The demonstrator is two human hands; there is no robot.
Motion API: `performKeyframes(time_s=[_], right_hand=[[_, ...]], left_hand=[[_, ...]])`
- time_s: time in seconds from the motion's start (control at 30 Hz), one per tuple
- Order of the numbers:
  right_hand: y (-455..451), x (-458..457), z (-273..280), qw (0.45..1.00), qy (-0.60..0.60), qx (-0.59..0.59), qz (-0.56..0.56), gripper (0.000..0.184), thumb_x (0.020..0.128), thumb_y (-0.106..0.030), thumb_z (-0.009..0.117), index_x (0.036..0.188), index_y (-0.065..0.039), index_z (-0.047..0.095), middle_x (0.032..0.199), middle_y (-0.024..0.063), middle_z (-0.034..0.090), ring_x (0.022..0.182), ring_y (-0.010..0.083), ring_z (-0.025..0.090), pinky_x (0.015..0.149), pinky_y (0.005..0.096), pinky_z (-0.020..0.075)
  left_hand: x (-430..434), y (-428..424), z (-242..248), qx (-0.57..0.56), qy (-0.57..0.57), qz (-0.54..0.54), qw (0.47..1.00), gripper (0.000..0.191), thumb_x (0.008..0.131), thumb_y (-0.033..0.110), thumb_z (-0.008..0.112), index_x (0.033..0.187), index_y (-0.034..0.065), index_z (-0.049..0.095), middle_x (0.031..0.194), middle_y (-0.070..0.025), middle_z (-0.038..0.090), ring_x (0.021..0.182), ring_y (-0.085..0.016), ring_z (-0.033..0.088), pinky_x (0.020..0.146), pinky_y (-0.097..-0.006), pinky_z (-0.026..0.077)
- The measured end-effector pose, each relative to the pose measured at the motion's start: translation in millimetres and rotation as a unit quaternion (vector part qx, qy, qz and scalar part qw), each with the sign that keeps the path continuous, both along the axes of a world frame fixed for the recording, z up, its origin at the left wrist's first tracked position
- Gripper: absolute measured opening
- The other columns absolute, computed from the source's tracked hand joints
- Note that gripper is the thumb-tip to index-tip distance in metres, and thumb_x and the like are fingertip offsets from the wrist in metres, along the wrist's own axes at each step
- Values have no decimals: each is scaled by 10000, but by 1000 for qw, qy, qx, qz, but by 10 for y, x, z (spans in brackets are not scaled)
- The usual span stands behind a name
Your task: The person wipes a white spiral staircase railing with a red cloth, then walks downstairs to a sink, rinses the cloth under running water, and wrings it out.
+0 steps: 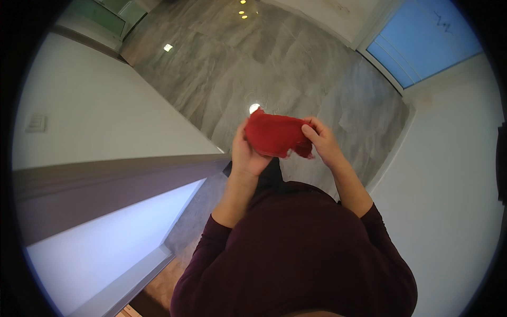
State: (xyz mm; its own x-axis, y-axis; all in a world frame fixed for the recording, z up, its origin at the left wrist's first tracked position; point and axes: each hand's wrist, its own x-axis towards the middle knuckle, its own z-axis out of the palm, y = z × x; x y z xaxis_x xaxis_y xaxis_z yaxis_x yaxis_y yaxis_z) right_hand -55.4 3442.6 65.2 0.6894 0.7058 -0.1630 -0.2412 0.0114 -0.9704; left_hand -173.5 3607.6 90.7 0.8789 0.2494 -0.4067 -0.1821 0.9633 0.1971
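Observation:
A folded red cloth with ragged, frayed edges is held between my two hands, above the floor in front of my body. My left hand supports it from beneath and along its left side, with the fingers partly hidden behind the fabric. At the cloth's upper right corner, my right hand pinches it between thumb and fingers. A torn-looking flap hangs at the lower right, near the right hand.
Grey marble-patterned floor tiles stretch ahead. On the left a white wall with a light switch ends at a doorway. A white wall runs along the right, and a blue-paned door stands at the upper right.

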Motion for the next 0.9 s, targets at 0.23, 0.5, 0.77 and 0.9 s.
performKeyframes(time_s=[0.23, 0.5, 0.77, 0.9], right_hand=[[1003, 575, 74, 964, -45, -138, 224, 262, 903, -221, 617, 1077, -26, 604, 878, 29, 622, 767, 104, 567, 692, 253, 450], [2824, 1991, 904, 992, -60, 42, 107, 145, 885, -84, 607, 1016, -22, 617, 840, 8, 605, 752, 70, 546, 685, 225, 436], [4203, 2783, 2090, 781, 20, 482, 397, 93, 910, -127, 602, 835, -179, 621, 659, 35, 544, 508, 157, 496, 562, 306, 420], [4662, 3289, 2320, 728, 42, 506, 461, 45, 898, -119, 598, 877, -152, 619, 713, 42, 556, 564, 156, 509, 587, 303, 431]], left_hand=[[479, 1417, 80, -46, -125, 81, 988, 348, 967, 288, 380, 1169, 78, 570, 1130, -95, 626, 1037, -278, 596, 937, -453, 464], [1368, 2948, 5, -32, 9, 133, 991, 341, 982, 303, 402, 1180, 77, 564, 1131, -86, 626, 1041, -273, 594, 895, -448, 491], [2094, 3973, -225, -52, 73, 173, 981, 345, 981, 300, 406, 1188, 69, 558, 1137, -83, 618, 1065, -279, 579, 925, -466, 473], [2575, 4424, -72, -3, 87, 247, 965, 354, 977, 311, 396, 1188, 80, 562, 1144, -88, 607, 1063, -288, 572, 916, -480, 471]])
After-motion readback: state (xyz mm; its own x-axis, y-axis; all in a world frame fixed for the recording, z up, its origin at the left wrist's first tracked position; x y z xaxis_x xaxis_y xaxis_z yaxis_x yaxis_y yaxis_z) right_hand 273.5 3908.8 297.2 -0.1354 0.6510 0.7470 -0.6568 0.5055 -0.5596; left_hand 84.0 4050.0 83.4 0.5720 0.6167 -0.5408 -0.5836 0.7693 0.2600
